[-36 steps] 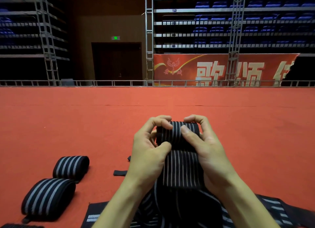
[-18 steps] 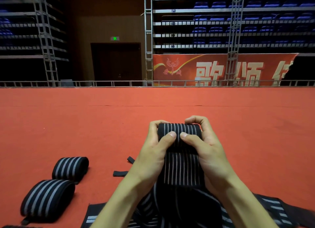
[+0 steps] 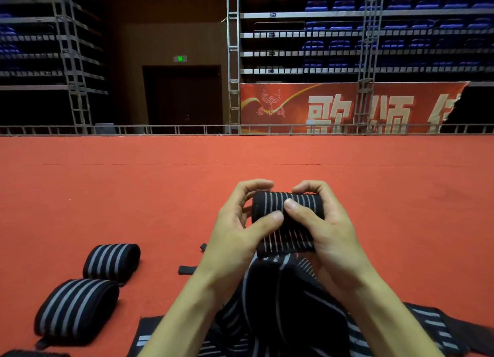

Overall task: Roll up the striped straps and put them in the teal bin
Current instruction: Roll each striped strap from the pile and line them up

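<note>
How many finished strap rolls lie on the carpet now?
2 clearly: the farther roll and the nearer roll, both at left. A striped edge at the bottom-left corner may be a third.

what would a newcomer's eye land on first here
Dead centre, the left hand and right hand grip a partly rolled striped strap, its loose tail dropping toward the person. At lower left, a finished roll and a second roll lie on the red carpet. Behind the rail, a red banner hangs below rows of blue seats.
</note>
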`<move>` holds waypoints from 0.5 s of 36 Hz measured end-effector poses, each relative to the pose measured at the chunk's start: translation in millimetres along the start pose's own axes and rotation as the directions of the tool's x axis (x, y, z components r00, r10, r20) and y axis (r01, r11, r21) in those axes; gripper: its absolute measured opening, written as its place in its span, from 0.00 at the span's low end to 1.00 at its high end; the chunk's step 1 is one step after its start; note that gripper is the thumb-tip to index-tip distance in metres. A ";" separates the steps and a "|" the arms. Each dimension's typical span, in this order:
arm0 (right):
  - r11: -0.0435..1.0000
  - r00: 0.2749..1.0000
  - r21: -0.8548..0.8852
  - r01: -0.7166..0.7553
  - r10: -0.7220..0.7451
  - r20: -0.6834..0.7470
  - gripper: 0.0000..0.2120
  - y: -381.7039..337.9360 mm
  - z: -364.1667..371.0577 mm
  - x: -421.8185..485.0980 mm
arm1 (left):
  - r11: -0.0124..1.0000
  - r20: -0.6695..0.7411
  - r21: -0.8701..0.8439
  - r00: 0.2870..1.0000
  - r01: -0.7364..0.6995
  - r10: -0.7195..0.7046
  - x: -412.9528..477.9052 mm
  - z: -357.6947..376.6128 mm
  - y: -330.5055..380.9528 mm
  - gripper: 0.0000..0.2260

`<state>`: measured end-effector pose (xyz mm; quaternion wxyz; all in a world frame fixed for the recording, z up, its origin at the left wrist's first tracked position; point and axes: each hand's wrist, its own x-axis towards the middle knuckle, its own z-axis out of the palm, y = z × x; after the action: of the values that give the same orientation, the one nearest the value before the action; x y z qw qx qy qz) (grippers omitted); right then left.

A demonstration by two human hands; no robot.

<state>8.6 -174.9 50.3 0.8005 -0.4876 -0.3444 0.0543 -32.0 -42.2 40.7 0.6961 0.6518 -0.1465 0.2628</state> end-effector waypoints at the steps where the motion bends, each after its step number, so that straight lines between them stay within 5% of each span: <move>1: 1.000 1.000 -0.004 0.004 -0.004 -0.002 0.12 0.1 -0.1 0.2 | 0.998 -0.014 -0.026 0.999 0.050 -0.050 0.1 1.0 1.1 0.16; 8: 0.998 1.000 -0.056 0.003 -0.003 -0.008 0.15 2.5 -3.1 2.1 | 0.959 -0.063 -0.246 0.985 0.142 -0.162 0.8 5.0 7.4 0.13; 13: 1.000 1.000 -0.031 0.004 -0.004 -0.015 0.11 2.1 -2.9 1.8 | 0.990 -0.005 -0.122 0.997 0.076 -0.077 -0.4 -3.0 7.2 0.15; 18: 0.998 0.998 -0.052 0.020 -0.023 -0.050 0.11 2.5 -5.5 1.3 | 0.978 0.028 -0.121 0.985 0.170 -0.168 -1.8 -1.4 9.6 0.10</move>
<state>13.6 -177.2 47.4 0.7967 -0.5055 -0.3304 0.0243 -39.0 -41.0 47.5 0.7536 0.6200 -0.1124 0.1875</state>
